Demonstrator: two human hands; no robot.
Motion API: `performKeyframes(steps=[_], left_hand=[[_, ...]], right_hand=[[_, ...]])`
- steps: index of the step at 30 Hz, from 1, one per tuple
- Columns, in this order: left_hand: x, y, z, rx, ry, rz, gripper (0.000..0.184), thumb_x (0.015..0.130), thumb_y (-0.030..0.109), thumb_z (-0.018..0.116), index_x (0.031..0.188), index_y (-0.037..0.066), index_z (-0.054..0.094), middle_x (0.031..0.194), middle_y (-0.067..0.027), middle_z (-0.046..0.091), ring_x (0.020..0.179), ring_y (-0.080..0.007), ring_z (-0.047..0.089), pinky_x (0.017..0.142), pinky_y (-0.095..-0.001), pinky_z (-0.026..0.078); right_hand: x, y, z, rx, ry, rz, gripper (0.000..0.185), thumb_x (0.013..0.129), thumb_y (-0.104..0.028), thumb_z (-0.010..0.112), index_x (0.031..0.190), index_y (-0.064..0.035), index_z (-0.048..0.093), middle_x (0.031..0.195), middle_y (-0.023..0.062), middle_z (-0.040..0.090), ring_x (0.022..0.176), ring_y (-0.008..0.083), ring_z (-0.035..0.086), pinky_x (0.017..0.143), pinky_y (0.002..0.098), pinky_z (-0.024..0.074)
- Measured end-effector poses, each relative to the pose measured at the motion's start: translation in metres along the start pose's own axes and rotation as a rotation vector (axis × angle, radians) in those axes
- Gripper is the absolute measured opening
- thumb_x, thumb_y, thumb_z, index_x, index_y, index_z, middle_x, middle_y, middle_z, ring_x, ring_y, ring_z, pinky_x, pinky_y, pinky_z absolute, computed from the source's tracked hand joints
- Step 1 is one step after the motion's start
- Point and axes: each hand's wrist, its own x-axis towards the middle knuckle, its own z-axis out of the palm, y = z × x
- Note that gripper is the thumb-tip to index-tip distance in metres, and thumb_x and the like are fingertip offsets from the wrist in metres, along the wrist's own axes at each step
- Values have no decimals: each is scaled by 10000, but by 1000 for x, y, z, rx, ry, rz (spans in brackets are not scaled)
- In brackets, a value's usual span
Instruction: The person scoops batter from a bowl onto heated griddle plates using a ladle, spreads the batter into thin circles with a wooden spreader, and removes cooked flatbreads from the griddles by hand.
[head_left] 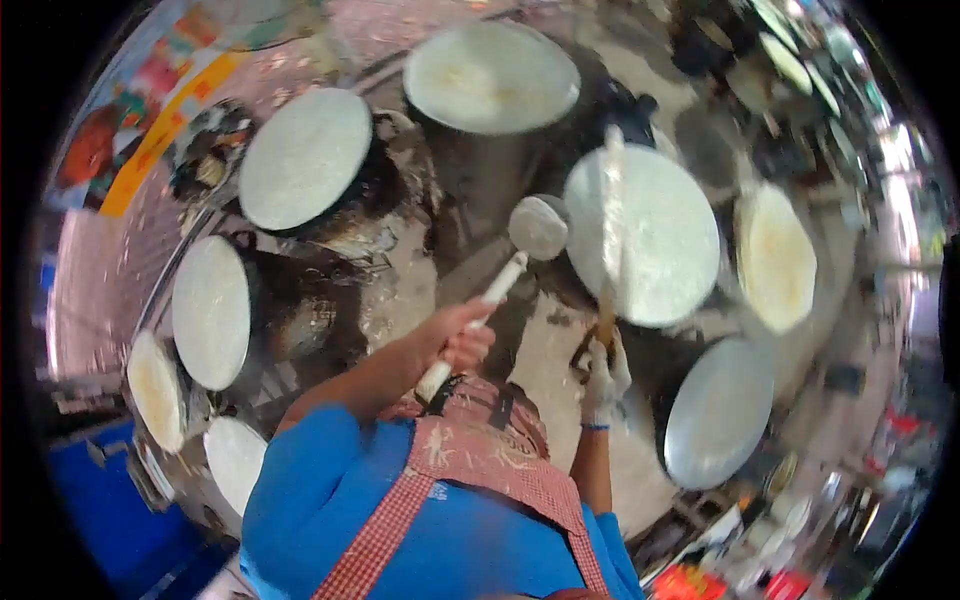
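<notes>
The left hand [460, 338], bare, has its fingers curled closed around the white handle [506, 279] of a ladle [538, 229], whose round, pale bowl sits just beside the left edge of a wide round pan [665, 235]. I can't make out from here how full that bowl is. The right hand [603, 378], in a white glove [600, 404], is closed on the wooden end of a long flat stick [613, 205], though blur hides the exact grip. The stick's whitened length runs over the left part of that pan, its tip reaching slightly past the far rim; whether it touches the white layer there, I can't tell.

To the right, a pale sheet browned in the middle [776, 258] lies near the pan, and nearer the person is a bare grey pan [720, 412]. Ahead is another pale-coated pan [490, 78], with more curving round on the left: one farther off [305, 160], one closer [212, 312]. The person wears a blue shirt [400, 540] under a red checked apron [480, 445].
</notes>
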Motion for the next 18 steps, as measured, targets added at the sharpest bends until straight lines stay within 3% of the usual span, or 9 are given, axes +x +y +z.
performKeyframes(steps=[2,4,5,7,9,10,12,15,18], left_hand=[[-10,-11,-26,377,94,251,313,925,265,464,1220,257,362,543,30,331,352,-35,285,272,-167,251],[-21,-3,-47,197,43,200,321,941,256,431,1248,261,335,516,24,318,347,-38,273,266,-168,239],[-24,4,-60,110,14,152,326,950,252,414,1262,263,322,503,21,311,345,-39,267,262,-168,232],[-14,17,-103,-53,38,81,173,927,279,453,1045,175,380,499,21,322,336,-39,274,269,-180,242],[-19,33,-100,-88,203,134,299,915,323,459,722,112,372,470,31,300,327,-40,267,273,-183,231],[-23,43,-105,-112,179,124,315,917,329,453,705,110,373,468,34,298,326,-40,264,274,-183,225],[-37,64,-121,-157,140,72,347,919,341,441,670,108,373,465,38,293,324,-39,257,274,-182,215],[-54,97,-134,-190,131,52,185,939,325,420,883,149,408,489,22,354,325,-53,287,259,-205,247],[-69,117,-132,-289,151,64,143,952,320,394,1009,188,400,493,20,375,309,-63,286,255,-226,273]], right_hand=[[32,-5,-2,-11,-86,105,338,828,-120,570,1151,-18,576,809,46,618,590,66,487,481,212,395],[74,-3,2,-346,-107,-130,355,812,-180,573,1114,6,581,845,87,642,659,146,552,588,269,445],[93,-1,10,-378,-94,-185,324,812,-208,581,1040,21,605,743,37,583,602,114,501,535,256,398],[125,-1,25,-465,-62,-245,337,805,-262,591,978,24,632,638,-3,532,548,85,455,488,251,358],[145,-19,47,-526,-32,-214,377,792,-306,595,998,7,635,629,12,540,552,89,462,496,263,368],[149,-26,60,-536,-12,-172,395,787,-324,596,1005,3,636,623,15,541,554,89,463,499,268,370],[146,-35,75,-722,-4,-230,395,799,-349,568,1040,-42,628,665,141,603,600,231,574,549,365,425],[122,-52,99,-1002,-56,-278,295,845,-318,518,966,-69,619,849,233,609,781,392,590,652,448,456],[105,-50,113,-1177,-244,-520,274,813,-324,576,997,-126,623,793,167,634,672,343,611,590,426,475]])
